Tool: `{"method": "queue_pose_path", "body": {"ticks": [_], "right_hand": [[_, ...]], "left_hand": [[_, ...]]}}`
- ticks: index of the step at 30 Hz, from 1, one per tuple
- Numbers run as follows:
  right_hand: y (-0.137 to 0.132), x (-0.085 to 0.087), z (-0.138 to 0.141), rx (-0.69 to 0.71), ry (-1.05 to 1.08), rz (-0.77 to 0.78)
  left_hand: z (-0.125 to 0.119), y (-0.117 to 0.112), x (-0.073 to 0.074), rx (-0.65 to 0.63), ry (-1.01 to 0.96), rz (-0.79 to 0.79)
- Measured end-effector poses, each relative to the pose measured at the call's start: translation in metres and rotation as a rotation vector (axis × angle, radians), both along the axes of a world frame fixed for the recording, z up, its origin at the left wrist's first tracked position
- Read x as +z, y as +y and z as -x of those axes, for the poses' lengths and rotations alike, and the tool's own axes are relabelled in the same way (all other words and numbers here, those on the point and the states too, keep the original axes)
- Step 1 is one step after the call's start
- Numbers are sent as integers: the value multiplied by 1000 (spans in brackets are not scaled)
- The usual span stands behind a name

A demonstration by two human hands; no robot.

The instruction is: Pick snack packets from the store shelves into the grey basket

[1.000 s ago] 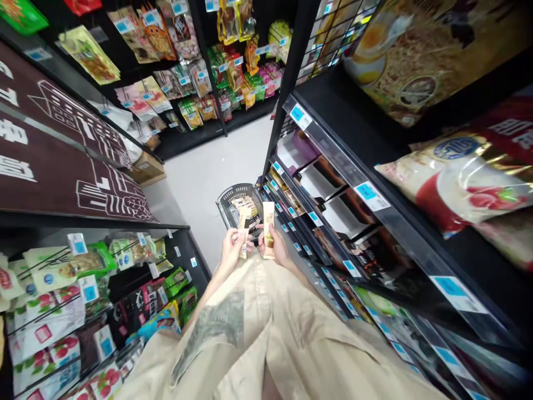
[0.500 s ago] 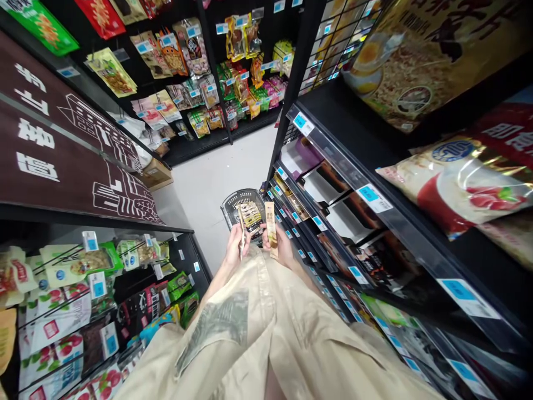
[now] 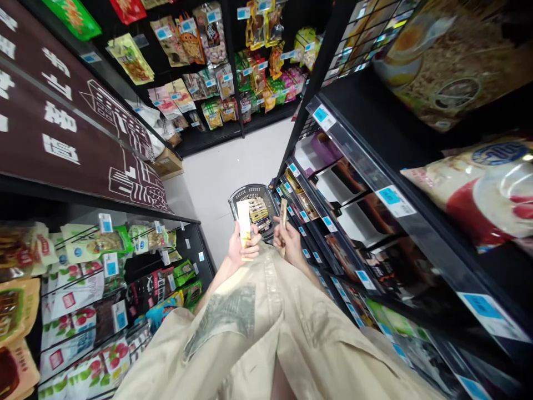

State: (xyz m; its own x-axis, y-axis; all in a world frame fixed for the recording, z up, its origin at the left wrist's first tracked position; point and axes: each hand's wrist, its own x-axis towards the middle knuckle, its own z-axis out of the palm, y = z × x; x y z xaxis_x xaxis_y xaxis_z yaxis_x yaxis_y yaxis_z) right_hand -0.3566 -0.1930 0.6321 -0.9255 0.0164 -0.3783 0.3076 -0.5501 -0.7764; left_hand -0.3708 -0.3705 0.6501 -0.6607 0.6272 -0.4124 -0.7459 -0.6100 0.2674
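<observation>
My left hand [image 3: 237, 247] is closed round a long, narrow stick sachet [image 3: 243, 214], whose pale broad side faces up to the camera. In my right hand [image 3: 290, 242] a second stick sachet [image 3: 283, 212], tan in colour, is gripped nearly edge-on. Both are held upright, a little apart, in front of the beige clothing. Just past my hands a dark grey shopping basket [image 3: 238, 195] holds several similar striped packets [image 3: 259, 210]. The print on the sachets is too small or washed out to read.
Tall black shelving [image 3: 362, 158] with blue price tags rises close on the right, bearing large food bags [image 3: 487, 194]. On the left hang snack bags [image 3: 75, 283] below a brown sign [image 3: 62, 105]. A hanging snack display [image 3: 208, 83] and cardboard box [image 3: 167, 165] stand beyond the pale floor [image 3: 208, 166].
The left sachet has turned from edge-on to show its broad side. The right one has rotated from its printed face to nearly edge-on. The whole view has shifted slightly.
</observation>
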Motion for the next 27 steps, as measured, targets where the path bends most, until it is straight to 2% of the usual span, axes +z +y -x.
{"method": "queue_pose_path", "body": {"ticks": [2, 4, 10, 13, 16, 19, 21, 23, 25, 27], "right_hand": [[4, 3, 0, 111, -70, 193], [8, 5, 1, 185, -124, 317], [11, 9, 4, 187, -138, 438], [11, 7, 6, 152, -114, 458], [9, 1, 8, 42, -91, 345], [7, -8, 9, -118, -61, 60], [7, -15, 10, -195, -36, -112], [8, -21, 12, -225, -26, -205], [8, -24, 14, -226, -41, -218], [9, -25, 17, -204, -69, -145]], "left_hand": [[-1, 1, -1, -1, 8, -13], [-3, 2, -2, -3, 15, -27], [-4, 10, 3, 44, 13, 18], [-2, 19, 0, 90, 74, 124], [1, 27, -10, 155, 168, 395], [3, 31, -22, 177, 241, 643], [5, 31, -26, 185, 263, 701], [7, 31, -27, 202, 266, 716], [9, 30, -27, 223, 257, 719], [12, 30, -27, 249, 234, 709]]}}
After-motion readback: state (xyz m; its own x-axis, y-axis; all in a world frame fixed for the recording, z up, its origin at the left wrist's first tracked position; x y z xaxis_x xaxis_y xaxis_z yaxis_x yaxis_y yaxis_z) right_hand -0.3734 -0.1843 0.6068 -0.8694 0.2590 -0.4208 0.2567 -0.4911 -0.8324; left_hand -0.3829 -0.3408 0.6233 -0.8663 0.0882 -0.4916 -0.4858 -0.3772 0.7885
